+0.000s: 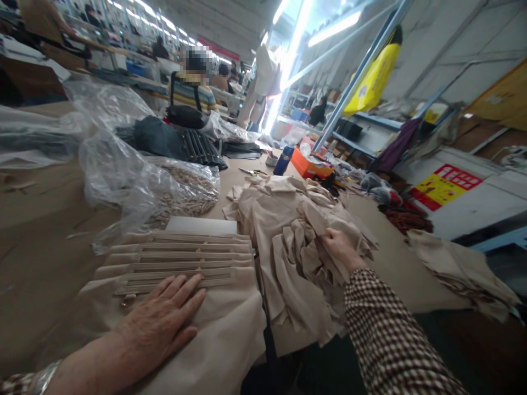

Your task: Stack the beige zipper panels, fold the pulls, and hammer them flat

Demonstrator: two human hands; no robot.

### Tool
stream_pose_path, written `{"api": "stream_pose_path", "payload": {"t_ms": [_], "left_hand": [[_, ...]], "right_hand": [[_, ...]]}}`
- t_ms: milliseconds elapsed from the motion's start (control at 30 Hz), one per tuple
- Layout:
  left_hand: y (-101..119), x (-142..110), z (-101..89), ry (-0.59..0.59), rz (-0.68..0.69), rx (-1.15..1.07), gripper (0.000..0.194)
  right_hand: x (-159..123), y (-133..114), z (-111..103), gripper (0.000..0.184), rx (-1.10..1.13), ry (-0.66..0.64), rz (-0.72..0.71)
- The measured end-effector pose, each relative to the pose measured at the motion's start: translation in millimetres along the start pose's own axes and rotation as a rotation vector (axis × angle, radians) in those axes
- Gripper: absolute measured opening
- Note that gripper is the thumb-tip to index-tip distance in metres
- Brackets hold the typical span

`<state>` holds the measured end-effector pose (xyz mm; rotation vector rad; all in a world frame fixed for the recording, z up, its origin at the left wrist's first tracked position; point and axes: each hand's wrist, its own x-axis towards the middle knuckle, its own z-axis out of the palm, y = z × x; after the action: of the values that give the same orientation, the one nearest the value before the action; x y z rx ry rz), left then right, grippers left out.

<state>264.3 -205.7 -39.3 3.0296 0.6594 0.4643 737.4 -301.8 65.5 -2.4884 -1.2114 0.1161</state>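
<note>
My left hand [162, 323] lies flat, fingers stretched out, on the top piece of a stack of beige garment pieces [181, 258] with strap-like bands and small metal fittings. My right hand [340, 248], in a checked sleeve, is closed in a pinch on a piece in a loose pile of beige fabric pieces [296, 236] to the right of the stack. Both piles rest on a brown worktable [41, 258].
A clear plastic bag of small pale parts [181, 189] sits behind the stack, dark garments [173, 142] beyond it. A blue bottle [283, 160], an orange box [308, 164] and scissors lie farther back. More beige cloth [461, 271] hangs at right. People work in the distance.
</note>
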Motion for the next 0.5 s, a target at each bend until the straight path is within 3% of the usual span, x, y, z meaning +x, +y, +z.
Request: {"api": "stream_pose_path", "payload": {"t_ms": [133, 233, 333, 433, 500], "left_hand": [[-8.7, 3.5, 8.3, -0.025, 0.072, 0.007, 0.045], [-2.9, 21.5, -10.3, 0.013, 0.088, 0.011, 0.038], [15.8, 53.0, -63.1, 0.154, 0.195, -0.032, 0.027], [34.5, 86.3, -125.1, 0.36, 0.433, -0.09, 0.029], [40.4, 102.8, -153.2, 0.467, 0.5, -0.065, 0.031]], "right_hand": [[-9.7, -15.8, -54.8, 0.031, 0.085, 0.091, -0.065], [-21.5, -40.5, -90.1, 0.034, 0.323, 0.014, -0.115], [-40.5, -83.7, -101.0, 0.031, 0.574, -0.136, -0.159], [-68.8, -140.1, -90.1, 0.029, 0.63, -0.343, -0.195], [-90.2, -175.4, -78.1, 0.031, 0.718, -0.525, -0.23]]}}
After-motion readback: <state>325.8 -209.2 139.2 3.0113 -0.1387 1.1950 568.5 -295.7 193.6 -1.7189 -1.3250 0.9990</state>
